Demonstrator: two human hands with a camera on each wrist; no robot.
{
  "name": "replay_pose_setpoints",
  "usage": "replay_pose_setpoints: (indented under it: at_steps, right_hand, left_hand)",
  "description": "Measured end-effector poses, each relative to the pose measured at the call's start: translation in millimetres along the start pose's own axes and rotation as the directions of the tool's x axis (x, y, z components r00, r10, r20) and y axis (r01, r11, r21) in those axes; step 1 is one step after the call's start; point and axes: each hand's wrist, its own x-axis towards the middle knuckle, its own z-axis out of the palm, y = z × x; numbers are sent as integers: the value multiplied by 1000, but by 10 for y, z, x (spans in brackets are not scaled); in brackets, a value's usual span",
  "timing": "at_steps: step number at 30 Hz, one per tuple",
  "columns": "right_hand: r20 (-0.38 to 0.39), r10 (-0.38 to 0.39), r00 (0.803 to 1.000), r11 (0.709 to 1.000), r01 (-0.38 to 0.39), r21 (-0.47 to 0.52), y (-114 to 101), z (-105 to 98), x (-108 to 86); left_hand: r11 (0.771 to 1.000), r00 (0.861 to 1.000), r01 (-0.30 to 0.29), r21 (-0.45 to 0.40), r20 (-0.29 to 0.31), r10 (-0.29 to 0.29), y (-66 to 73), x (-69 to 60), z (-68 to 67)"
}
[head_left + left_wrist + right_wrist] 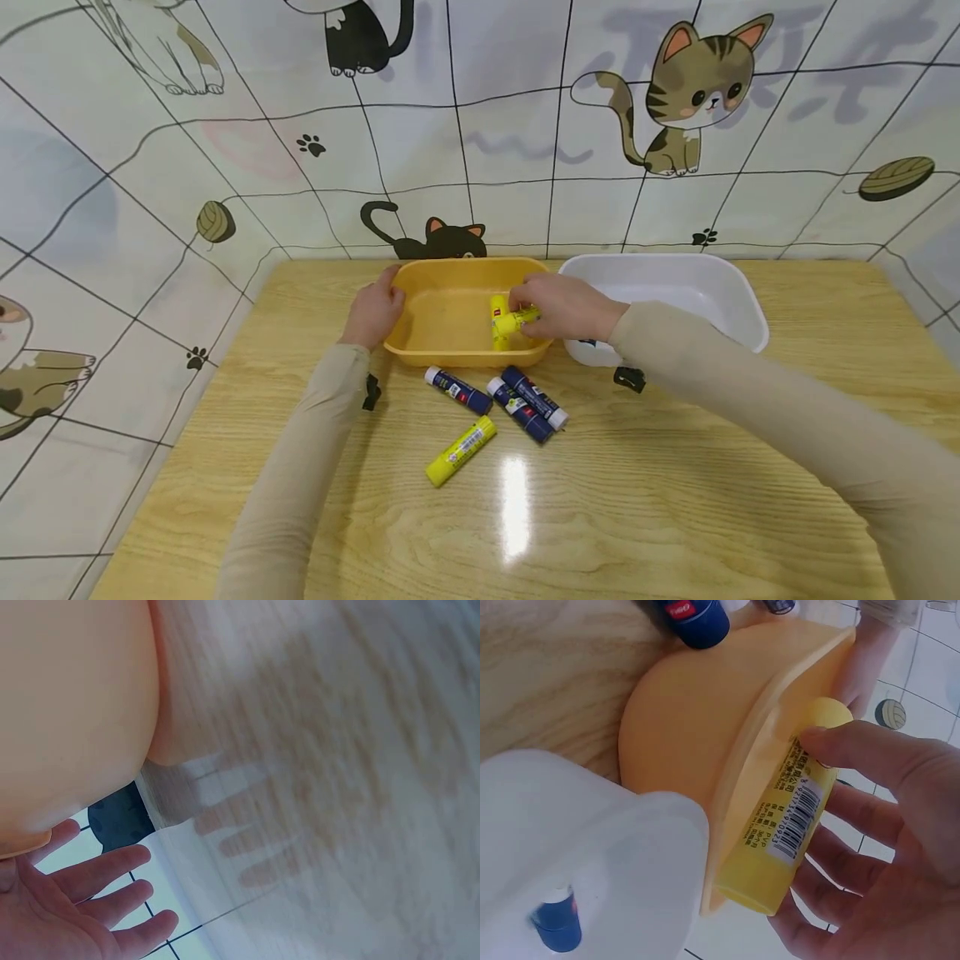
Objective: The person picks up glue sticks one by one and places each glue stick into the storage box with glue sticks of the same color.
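My right hand (566,304) pinches a yellow glue stick (787,817) between thumb and fingers, over the right side of a yellow-orange basin (450,360). Another yellow glue stick (498,307) lies inside that basin, partly covered by the held one. At the basin's left rim is my left hand (372,310), its thumb over the rim; in the left wrist view the other fingers (112,866) stretch out beside the outer wall. On the table in front are three dark blue glue sticks (459,390) with white ends and one yellow glue stick (461,452).
A white basin (756,321) stands directly right of the yellow-orange one; a blue glue stick (559,928) is inside it. My right forearm passes over its front corner. Wall covering with cat drawings (697,92) rises behind the wooden table (637,500) and at both sides.
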Motion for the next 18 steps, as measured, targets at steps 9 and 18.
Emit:
replay_pose_setpoints:
  at_steps: [9, 18]
  right_hand:
    - [117, -37, 992, 990, 52, -127, -77, 47, 258]
    - [282, -58, 958, 954, 136, -268, -156, 181, 521]
  left_hand:
    - [1000, 1000, -16, -4, 1, 16, 1, 13, 4]
    - [1000, 1000, -8, -3, -8, 8, -17, 16, 14]
